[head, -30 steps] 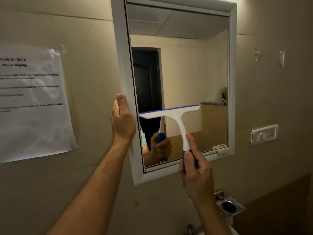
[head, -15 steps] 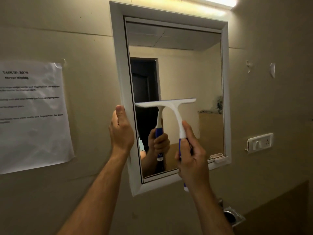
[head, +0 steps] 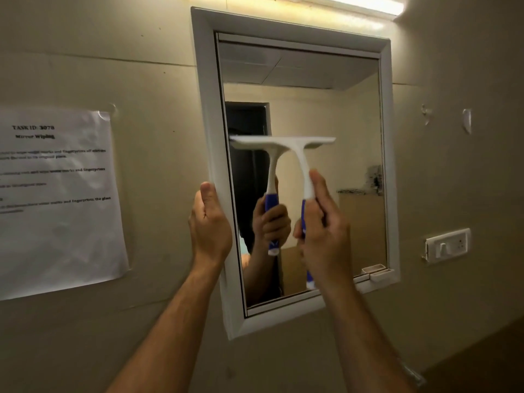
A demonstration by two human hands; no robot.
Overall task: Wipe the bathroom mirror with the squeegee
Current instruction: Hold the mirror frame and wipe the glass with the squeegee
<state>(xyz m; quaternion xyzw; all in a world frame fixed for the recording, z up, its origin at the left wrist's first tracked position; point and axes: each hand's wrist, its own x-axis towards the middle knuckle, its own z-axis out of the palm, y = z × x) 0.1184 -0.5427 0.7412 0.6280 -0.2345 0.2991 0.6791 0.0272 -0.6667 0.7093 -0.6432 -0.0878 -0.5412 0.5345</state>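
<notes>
A white-framed bathroom mirror (head: 383,137) hangs on the beige wall. My right hand (head: 323,231) grips the blue handle of a white squeegee (head: 300,154). Its blade lies level against the left-middle part of the glass, left end near the frame. The squeegee and hand are doubled as a reflection in the glass. My left hand (head: 208,225) holds the mirror frame's left edge, thumb upward.
A printed task sheet (head: 54,199) is taped to the wall on the left. A switch and socket plate (head: 448,245) sits right of the mirror, two small hooks (head: 466,120) above it. A tube light (head: 365,5) glows over the frame.
The squeegee has moved up the glass, its blade going from tilted to level. The view has tilted upward, so the light is in view and the soap holder below is out.
</notes>
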